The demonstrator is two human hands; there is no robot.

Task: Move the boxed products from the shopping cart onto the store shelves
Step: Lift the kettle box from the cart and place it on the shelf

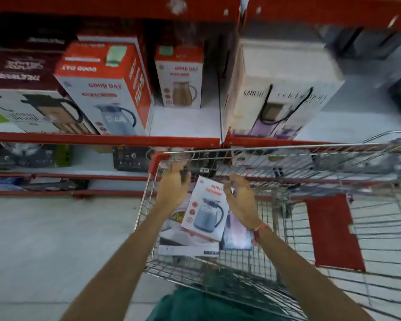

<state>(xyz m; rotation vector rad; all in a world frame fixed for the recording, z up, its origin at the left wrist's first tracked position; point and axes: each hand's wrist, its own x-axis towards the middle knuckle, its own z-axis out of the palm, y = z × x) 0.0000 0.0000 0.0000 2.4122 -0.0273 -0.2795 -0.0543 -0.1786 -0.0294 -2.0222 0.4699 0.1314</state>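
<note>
Boxed kettle [205,208], white with a red band and a picture of a grey-blue jug, lies in the wire shopping cart [334,158], propped at a slant on top of other flat boxes [187,242]. Its long axis runs from the near side of the cart up toward the shelves, with the red "GOOD" end pointing away from the person and slightly to the right. The printed face looks upward.

Both bare arms reach down into the cart. The left hand [171,189] hangs beside the box's far left corner, fingers curled loosely and spread, not gripping anything. The right hand [242,201] hovers at the box's right edge, palm turned inward, fingers open; whether it touches the cardboard cannot be told through the blur. A red thread circles that wrist. The hands flank the box on either side, likely to take it by its two long edges.

Just beyond the cart, a red-framed shelf [102,139] holds matching kettle boxes [106,89] standing upright, with a bare white gap between them that looks a likely place for this one.
</note>
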